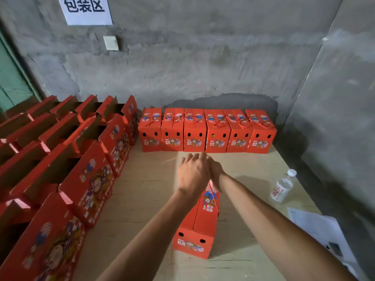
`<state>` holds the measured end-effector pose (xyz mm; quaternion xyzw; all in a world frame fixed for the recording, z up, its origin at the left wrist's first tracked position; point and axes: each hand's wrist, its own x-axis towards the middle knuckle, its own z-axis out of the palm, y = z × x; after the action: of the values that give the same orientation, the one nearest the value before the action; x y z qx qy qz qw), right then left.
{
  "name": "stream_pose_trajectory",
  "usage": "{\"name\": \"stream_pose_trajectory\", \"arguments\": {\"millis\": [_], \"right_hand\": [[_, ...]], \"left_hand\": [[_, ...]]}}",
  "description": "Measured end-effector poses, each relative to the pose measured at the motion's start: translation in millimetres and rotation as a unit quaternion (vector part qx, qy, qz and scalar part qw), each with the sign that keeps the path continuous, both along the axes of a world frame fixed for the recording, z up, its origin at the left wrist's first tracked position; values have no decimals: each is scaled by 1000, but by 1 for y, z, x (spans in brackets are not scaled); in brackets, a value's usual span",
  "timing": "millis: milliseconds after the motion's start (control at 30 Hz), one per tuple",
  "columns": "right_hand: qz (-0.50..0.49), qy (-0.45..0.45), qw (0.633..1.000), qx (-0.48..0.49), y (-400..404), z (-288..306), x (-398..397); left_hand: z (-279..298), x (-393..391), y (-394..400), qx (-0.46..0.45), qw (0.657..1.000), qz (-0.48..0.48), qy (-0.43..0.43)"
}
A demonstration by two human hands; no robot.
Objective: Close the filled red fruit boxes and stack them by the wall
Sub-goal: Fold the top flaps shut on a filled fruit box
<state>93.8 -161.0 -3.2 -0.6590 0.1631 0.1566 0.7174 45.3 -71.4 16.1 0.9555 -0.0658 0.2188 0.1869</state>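
Item: red box (199,226), closed, sitting on the table (142,189) in front of the person, short end w/ two vent holes facing the camera; likely parked mid-table so both arms can be reaching its top before it is going to the wall. Left hand (192,173) and right hand (215,169) are meeting above the far end of its lid, fingers straight and pressed together, blurred; nothing visibly gripped, though whether a cord is running between the palms can't be told. Judgement: hands are prob. finishing the closure at the lid's far end. Row of closed boxes (207,130), six, standing side by side, touching, backs near the wall (203,57), red cords lying over their tops; lined up there as the base for stacking, so the near box is approx. next to be joining it. Open boxes (67,159), several rows at left, flaps standing up, interiors dark, contents not visible; waiting for closing. Surface: pale plywood-look table, running to the corner. Also on it, right side: water bottle (283,188), white cap, upright; paper sheets (320,230) at the near right edge. Room: rough grey concrete, damp-looking dark patch behind the row; white sign (86,9) w/ printed characters up high, pale switch plate (111,43) below it; green panel (10,78) at far left.
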Motion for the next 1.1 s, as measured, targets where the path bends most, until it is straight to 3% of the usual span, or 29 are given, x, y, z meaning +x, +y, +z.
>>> {"name": "stream_pose_trajectory", "arguments": {"millis": [167, 267, 500, 933, 1100], "right_hand": [[-39, -24, 982, -186, -2, 20, 33], [-87, -32, 984, -152, -17, 36, 58], [-118, -75, 978, -154, -79, 63, 119], [-136, -125, 961, -207, -251, 49, 259], [-97, -107, 949, -279, -301, 26, 289]], "left_hand": [[-19, 4, -6, 40, 979, 19, 197], [-33, 14, -11, 30, 961, 13, 274], [-39, 67, -55, -101, 959, -11, 265], [-69, 213, -219, -166, 916, -12, 365], [-99, 249, -283, -200, 906, -7, 372]]}}
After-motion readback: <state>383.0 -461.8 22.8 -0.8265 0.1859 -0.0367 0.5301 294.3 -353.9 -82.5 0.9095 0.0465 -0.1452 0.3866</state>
